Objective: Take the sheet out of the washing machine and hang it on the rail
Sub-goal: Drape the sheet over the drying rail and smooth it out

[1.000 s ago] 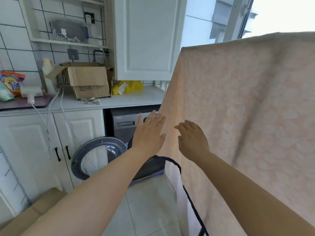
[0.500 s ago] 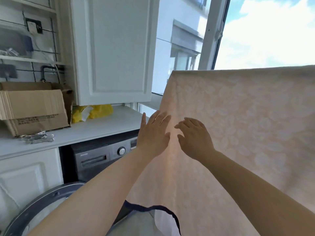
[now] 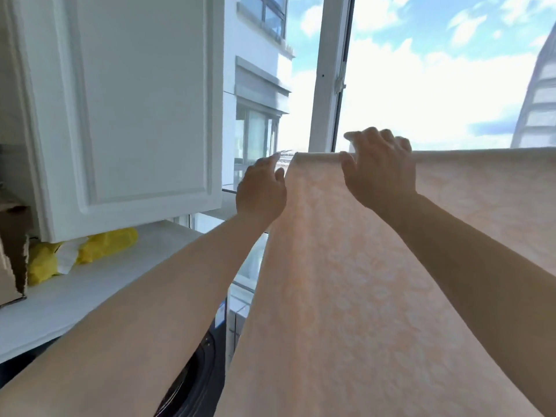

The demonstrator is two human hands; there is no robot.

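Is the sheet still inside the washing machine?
No, the sheet hangs draped over its top fold by the window, with the right hand on that top edge.

White wall cabinet point(image 3: 120, 109), yellow bag point(image 3: 102, 248) on counter point(image 3: 90, 290), cardboard box point(image 3: 10, 251).

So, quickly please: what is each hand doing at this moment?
Left hand: fingers curled at the side edge of the sheet; a real grip cannot be told.
Right hand: fingers curled over the sheet's top edge, holding it.
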